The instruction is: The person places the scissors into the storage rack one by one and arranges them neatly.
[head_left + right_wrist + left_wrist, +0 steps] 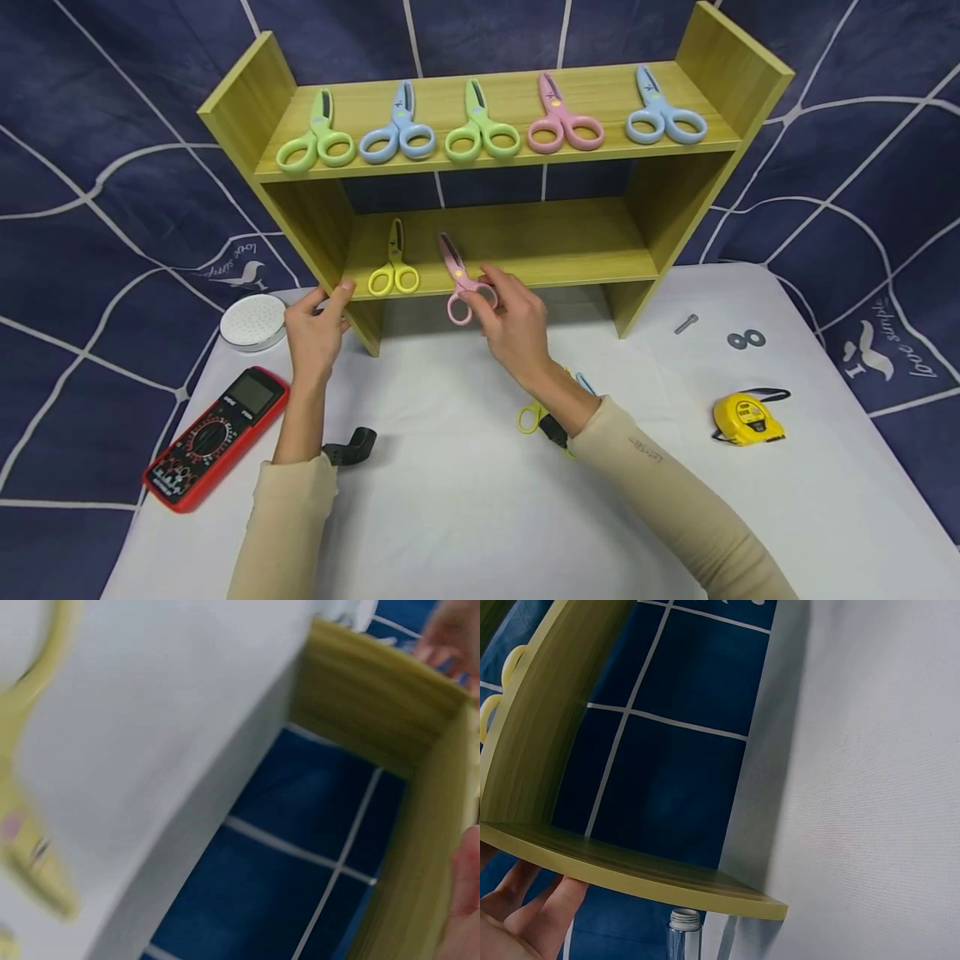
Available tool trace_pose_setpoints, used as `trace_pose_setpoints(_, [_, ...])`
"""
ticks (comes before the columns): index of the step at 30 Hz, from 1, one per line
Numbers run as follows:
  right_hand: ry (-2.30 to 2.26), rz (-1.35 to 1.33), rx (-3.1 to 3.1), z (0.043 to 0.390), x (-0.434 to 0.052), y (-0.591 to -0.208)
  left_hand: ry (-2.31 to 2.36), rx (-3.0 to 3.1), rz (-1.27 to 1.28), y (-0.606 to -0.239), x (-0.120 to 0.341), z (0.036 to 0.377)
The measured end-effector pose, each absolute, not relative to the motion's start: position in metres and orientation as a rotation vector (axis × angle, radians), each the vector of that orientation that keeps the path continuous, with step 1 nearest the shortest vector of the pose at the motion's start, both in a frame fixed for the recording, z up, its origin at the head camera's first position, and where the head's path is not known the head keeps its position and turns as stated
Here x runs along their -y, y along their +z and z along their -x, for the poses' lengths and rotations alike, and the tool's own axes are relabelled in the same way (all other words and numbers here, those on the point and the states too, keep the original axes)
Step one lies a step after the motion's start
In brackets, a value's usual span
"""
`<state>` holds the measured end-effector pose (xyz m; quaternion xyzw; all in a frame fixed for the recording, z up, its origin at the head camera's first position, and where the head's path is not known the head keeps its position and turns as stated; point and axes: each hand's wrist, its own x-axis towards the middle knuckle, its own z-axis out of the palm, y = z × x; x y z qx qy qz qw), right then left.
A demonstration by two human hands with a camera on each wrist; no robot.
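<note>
The wooden shelf (525,242) carries five scissors along its top board; on the lower board, yellow scissors (393,271) lie near the left end. The left wrist view alone shows a small metal cylinder (683,934) below the shelf's edge. The right hand (510,321) pinches pink scissors (459,279) at the lower board's front edge. The left hand (315,329), fingers fairly straight, presses the shelf's left front corner.

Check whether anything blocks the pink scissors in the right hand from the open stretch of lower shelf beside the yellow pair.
Nothing visible does. The right hand holds the pink scissors at the lower shelf edge; the yellow scissors lie clear to the left.
</note>
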<state>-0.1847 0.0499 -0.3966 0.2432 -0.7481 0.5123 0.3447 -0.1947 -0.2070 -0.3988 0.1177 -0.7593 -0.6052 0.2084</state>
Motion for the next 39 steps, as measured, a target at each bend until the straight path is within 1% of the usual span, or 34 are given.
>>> trace_pose_setpoints(4, [1.54, -0.572, 1.996, 0.181, -0.047, -0.391, -1.688, 2.121, -0.33, -0.398, 0.205, 0.195])
trace_pose_setpoints(6, [1.564, -0.581, 2.058, 0.177, -0.048, -0.39, -1.685, 2.122, -0.329, -0.398, 0.205, 0.195])
trace_pose_setpoints(8, [1.491, -0.649, 2.142, 0.173, -0.05, -0.389, -1.686, 2.124, -0.34, -0.399, 0.206, 0.194])
trace_pose_setpoints(12, [1.199, -0.836, 2.272, 0.17, -0.054, -0.39, -1.68, 2.114, -0.363, -0.4, 0.208, 0.192])
trace_pose_setpoints(14, [1.088, -0.873, 2.296, 0.171, -0.054, -0.39, -1.681, 2.1, -0.364, -0.4, 0.208, 0.192])
trace_pose_setpoints(21, [1.084, -0.821, 2.378, 0.172, -0.055, -0.384, -1.707, 2.066, -0.339, -0.403, 0.208, 0.194])
trace_pose_setpoints(26, [1.086, -0.842, 2.371, 0.174, -0.06, -0.384, -1.712, 2.067, -0.334, -0.401, 0.207, 0.194])
trace_pose_setpoints(30, [1.073, -0.831, 2.389, 0.179, -0.062, -0.381, -1.722, 2.065, -0.345, -0.4, 0.207, 0.194])
trace_pose_setpoints(39, [1.025, -0.719, 2.569, 0.196, -0.056, -0.367, -1.716, 2.071, -0.335, -0.399, 0.206, 0.195])
